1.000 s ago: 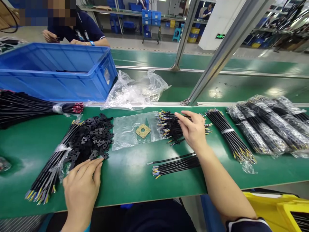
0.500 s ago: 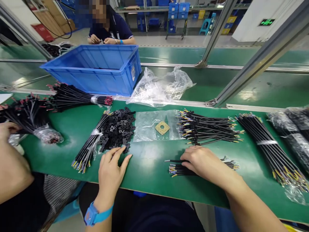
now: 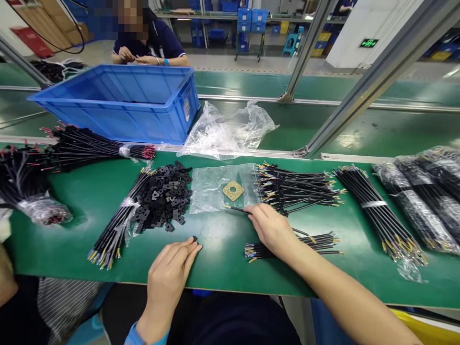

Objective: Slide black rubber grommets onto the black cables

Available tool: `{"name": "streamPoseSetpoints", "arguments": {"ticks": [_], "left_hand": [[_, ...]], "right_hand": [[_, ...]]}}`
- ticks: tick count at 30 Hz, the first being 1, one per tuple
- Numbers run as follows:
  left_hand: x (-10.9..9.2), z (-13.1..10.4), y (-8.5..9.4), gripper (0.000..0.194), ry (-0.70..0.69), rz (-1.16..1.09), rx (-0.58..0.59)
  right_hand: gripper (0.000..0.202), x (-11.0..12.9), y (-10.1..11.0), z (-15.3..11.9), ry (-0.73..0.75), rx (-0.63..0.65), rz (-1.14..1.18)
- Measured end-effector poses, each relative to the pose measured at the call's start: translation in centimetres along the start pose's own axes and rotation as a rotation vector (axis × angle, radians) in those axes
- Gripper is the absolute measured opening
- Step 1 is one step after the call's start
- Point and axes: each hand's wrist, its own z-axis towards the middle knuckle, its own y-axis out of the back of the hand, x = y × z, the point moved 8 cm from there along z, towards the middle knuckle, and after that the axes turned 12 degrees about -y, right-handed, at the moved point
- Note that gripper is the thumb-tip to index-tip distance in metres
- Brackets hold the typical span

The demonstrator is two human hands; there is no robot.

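My left hand (image 3: 171, 268) pinches a small black plastic clip (image 3: 195, 238) just above the green table, in front of a heap of similar black clips (image 3: 165, 194). My right hand (image 3: 270, 227) is closed on a black cable (image 3: 237, 209) whose stripped end points left, close to a clear plastic bag (image 3: 206, 189). On the bag lies a yellowish diamond-shaped plate with a round hole (image 3: 238, 194). Beneath the right wrist rests a small stack of loose black cables (image 3: 323, 242). Cables with clips on them (image 3: 298, 187) are spread behind the right hand.
Tied cable bundles lie left (image 3: 118, 215) and right (image 3: 375, 211), with wrapped bundles (image 3: 417, 206) farther right. A blue crate (image 3: 125, 117) and a crumpled plastic bag (image 3: 230, 132) stand behind. A co-worker (image 3: 154, 43) sits opposite; another person's arm (image 3: 5, 273) shows at left.
My right hand has lifted a cable off the small stack and moved it left and away from me. My left hand has drawn back from the heap with a clip pinched in its fingers.
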Motion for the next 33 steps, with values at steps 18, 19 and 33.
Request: {"name": "streamPoseSetpoints", "arguments": {"ticks": [18, 19, 33], "left_hand": [[2.8, -0.2, -1.6, 0.040, 0.177, -0.053, 0.334], [2.8, -0.1, -1.8, 0.040, 0.182, -0.064, 0.323], [1.4, -3.0, -6.8, 0.055, 1.184, -1.368, -0.442]], "right_hand": [[0.047, 0.9, -0.3, 0.8, 0.030, -0.030, -0.350], [0.047, 0.8, -0.3, 0.9, 0.029, -0.037, -0.349], [0.048, 3.0, 5.7, -2.6, 0.238, -0.360, 0.266]]}}
